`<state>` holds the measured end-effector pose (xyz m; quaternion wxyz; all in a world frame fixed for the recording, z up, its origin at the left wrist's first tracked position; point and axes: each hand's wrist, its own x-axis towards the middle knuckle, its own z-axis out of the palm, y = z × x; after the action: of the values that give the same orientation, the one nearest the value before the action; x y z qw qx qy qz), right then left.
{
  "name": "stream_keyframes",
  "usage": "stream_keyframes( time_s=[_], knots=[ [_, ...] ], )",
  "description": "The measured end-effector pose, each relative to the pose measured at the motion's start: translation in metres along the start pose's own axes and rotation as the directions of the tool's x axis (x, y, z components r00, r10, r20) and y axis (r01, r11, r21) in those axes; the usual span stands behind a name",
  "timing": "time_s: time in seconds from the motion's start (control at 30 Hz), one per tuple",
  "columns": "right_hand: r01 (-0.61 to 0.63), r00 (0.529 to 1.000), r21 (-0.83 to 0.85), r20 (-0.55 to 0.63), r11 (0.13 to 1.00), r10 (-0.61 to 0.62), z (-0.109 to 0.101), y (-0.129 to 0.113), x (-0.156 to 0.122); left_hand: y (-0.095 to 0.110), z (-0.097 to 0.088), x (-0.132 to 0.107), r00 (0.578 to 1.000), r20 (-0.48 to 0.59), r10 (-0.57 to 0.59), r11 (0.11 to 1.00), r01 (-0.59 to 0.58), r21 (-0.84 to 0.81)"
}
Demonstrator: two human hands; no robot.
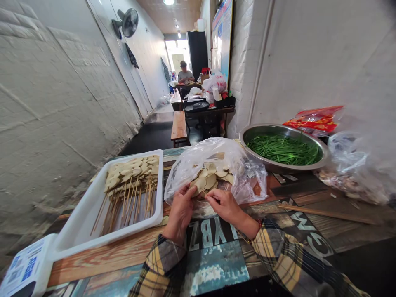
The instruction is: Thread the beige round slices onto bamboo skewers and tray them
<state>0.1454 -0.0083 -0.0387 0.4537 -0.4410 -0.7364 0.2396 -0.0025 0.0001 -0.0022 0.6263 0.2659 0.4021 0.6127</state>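
My left hand (pixel 182 208) has its thumb and fingers closed on a pale, thin round slice of food (pixel 192 191) at the mouth of a clear plastic bag (pixel 179 175). To its right, my right hand (pixel 225 206) pinches a thin wooden skewer (pixel 203 192) whose tip points at the slices. How far the skewer runs into a slice is hard to see. More loose slices (pixel 213 176) lie heaped in the bag just beyond both hands. Left of the hands, a white plastic tray (pixel 77 235) holds rows of skewered slices (pixel 133 169), their sticks pointing toward me.
At the right stands a steel bowl (pixel 280 166) of green chives (pixel 283 149). Beside it are a red packet (pixel 315 119) and a filled clear bag (pixel 352 181). Loose skewers (pixel 324 213) lie on the table. Farther back, a person (pixel 185 76) sits beyond a wooden bench (pixel 178 125).
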Motion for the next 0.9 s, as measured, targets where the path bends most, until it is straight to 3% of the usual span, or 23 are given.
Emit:
stream_keyframes(
  time_s=[0.67, 0.9],
  knots=[
    [-0.056, 0.996, 0.077, 0.068, 0.995, 0.051, -0.008, -0.013, 0.002, -0.007, 0.0, -0.003, 0.997, 0.079, 0.015, 0.999, -0.018, 0.038],
    [-0.023, 0.998, 0.079, 0.058, 0.997, 0.018, -0.007, -0.011, 0.0, -0.005, 0.001, -0.003, 0.999, 0.023, 0.037, 0.999, -0.037, -0.004]
  ],
)
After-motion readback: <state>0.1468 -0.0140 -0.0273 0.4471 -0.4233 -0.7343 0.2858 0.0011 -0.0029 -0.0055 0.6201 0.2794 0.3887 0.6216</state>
